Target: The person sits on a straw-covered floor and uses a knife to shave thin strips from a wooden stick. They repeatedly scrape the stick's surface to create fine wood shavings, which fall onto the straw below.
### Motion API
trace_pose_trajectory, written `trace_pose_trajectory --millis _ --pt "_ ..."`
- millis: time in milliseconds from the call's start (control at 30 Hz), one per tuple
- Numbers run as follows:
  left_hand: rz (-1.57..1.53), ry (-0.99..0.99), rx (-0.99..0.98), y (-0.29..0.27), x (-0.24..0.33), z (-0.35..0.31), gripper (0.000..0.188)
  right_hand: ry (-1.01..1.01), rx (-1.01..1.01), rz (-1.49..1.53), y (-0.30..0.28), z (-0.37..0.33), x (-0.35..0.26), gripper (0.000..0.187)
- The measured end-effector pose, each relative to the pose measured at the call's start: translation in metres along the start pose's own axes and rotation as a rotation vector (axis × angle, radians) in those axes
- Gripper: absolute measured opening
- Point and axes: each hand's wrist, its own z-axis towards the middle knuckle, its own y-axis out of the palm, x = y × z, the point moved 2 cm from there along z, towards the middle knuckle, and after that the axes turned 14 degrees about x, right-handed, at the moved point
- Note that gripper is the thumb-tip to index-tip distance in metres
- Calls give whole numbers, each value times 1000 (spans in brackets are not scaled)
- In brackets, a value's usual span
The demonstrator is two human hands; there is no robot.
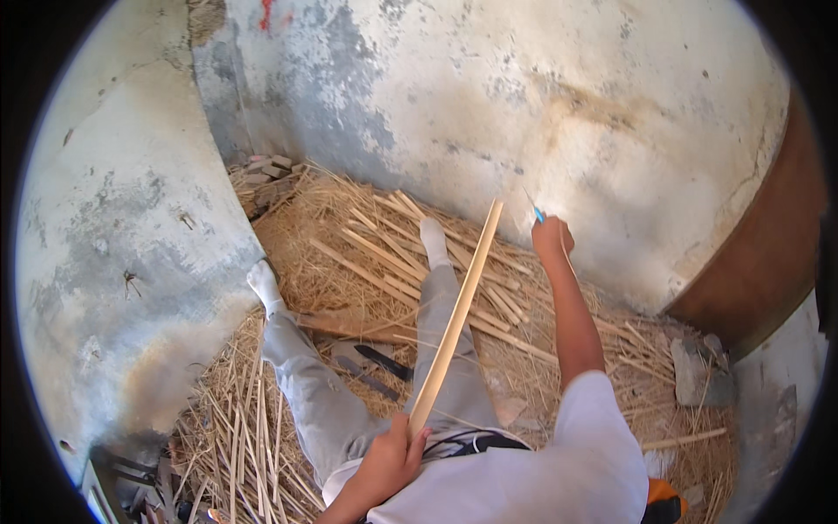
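Observation:
Near my lap, my left hand (390,463) is closed around the lower end of a long pale strip of split bamboo (460,310). The strip slants up and away over my right leg. My right arm is stretched forward to the right, and my right hand (552,240) grips a small blue-handled knife (539,215). Its thin blade points up toward the wall, apart from the strip's far end. A thin sliver (565,240) curves beside the right wrist. On the floor between my legs lies a dark, long-bladed knife (384,361), touching nothing I hold.
Several split strips (384,253) lie on shavings beyond my feet. More thin strips (249,445) are heaped at left. A weathered wall (454,96) stands ahead, another wall (131,218) at left. A brown panel (764,236) and a stone block (698,375) are at right.

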Motion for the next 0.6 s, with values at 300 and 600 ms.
trace_pose_trajectory --millis 300,600 --pt "49 -47 -1 10 -8 -2 31 -719 -79 177 -67 -197 -18 32" --pt "120 -29 46 18 1 4 32 -663 72 259 -25 -180 -23 32"
